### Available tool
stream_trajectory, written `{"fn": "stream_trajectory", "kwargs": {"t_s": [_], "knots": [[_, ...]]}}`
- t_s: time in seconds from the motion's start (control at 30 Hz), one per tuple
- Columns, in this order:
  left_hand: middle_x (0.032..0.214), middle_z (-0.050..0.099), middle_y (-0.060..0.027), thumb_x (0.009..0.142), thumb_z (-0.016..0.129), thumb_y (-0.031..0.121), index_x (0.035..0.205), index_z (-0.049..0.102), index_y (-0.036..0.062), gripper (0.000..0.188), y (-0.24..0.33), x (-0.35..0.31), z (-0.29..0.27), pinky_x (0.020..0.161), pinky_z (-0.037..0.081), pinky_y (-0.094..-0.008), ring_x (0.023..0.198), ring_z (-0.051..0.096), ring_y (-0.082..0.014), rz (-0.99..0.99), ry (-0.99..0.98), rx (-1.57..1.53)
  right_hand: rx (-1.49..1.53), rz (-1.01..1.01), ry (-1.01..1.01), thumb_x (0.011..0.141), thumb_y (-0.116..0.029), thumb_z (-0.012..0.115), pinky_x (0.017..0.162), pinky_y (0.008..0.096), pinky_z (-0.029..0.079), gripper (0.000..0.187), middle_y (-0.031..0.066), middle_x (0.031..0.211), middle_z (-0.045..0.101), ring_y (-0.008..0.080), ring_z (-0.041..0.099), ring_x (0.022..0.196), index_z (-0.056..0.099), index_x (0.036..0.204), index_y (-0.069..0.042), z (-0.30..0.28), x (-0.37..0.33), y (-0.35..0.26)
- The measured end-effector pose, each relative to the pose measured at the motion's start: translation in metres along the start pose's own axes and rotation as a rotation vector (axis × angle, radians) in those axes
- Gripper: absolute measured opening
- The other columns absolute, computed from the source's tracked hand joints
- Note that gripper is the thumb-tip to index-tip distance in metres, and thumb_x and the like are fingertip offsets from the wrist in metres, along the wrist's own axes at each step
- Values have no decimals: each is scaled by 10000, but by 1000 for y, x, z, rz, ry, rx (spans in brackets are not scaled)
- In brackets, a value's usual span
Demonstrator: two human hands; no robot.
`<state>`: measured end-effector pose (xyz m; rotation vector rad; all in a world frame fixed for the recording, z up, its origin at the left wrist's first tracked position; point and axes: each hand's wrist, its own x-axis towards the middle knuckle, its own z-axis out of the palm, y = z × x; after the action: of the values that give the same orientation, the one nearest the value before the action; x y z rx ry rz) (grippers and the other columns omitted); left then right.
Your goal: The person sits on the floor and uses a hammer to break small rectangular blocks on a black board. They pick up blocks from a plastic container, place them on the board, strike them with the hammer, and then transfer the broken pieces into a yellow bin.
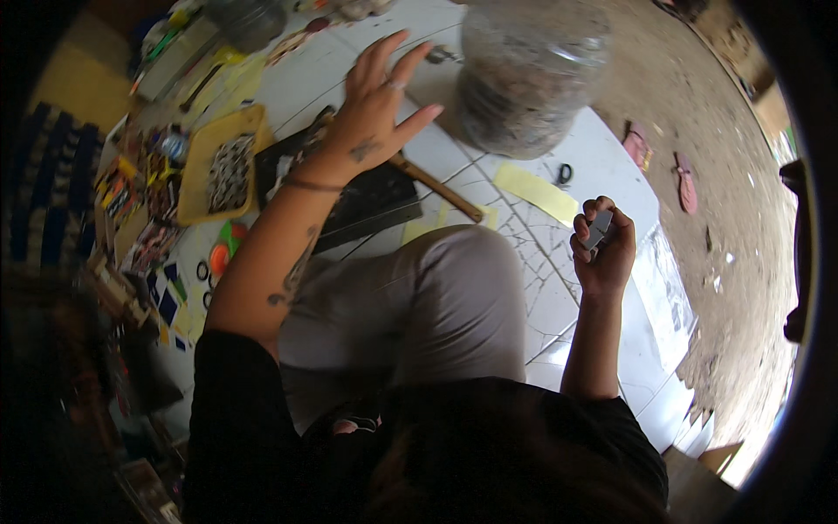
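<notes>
My left hand (371, 109) is raised over the far end of a black slab (371, 218), fingers spread, with nothing in it. Beneath that wrist, a wooden handle (441, 188) sticks out across the slab; the head of its tool is hidden. My right hand (608, 253) is closed around a small flat grey rectangular piece (598, 229), held up at the right above the tiles. Near it lie a yellow paper strip (534, 192) and a small black looped object (565, 173). A large clear plastic container (532, 87) with brownish contents stands beyond.
Left of the slab sits a yellow tray (194, 175) of small metallic pieces, amid cluttered small items. Orange tape (218, 259) lies nearby. White tiles (546, 279) end at a dirt floor on the right, where pink sandals (685, 183) lie. My bent knee (467, 271) fills the middle.
</notes>
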<state>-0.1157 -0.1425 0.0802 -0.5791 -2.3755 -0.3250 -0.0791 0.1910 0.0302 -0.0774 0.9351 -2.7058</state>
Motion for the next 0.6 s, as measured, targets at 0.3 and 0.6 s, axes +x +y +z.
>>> {"fn": "stream_trajectory", "kwargs": {"t_s": [0.3, 0.6], "knots": [[1189, 562, -190, 879, 595, 360, 1221, 544, 19, 486, -69, -236, -142, 991, 365, -429, 1170, 463, -343, -1072, 57, 128, -589, 506, -329, 938, -294, 428, 432, 222, 354, 279, 22, 798, 572, 123, 572, 626, 589, 959, -67, 142, 68, 121], [1142, 602, -160, 861, 612, 315, 1130, 596, 23, 397, -89, -299, -129, 951, 401, -396, 1110, 516, -323, -1092, 101, -170, -1689, -248, -908, 889, -248, 535, 621, 348, 492, 225, 91, 791, 580, 219, 607, 673, 619, 944, -47, 224, 125, 309]]}}
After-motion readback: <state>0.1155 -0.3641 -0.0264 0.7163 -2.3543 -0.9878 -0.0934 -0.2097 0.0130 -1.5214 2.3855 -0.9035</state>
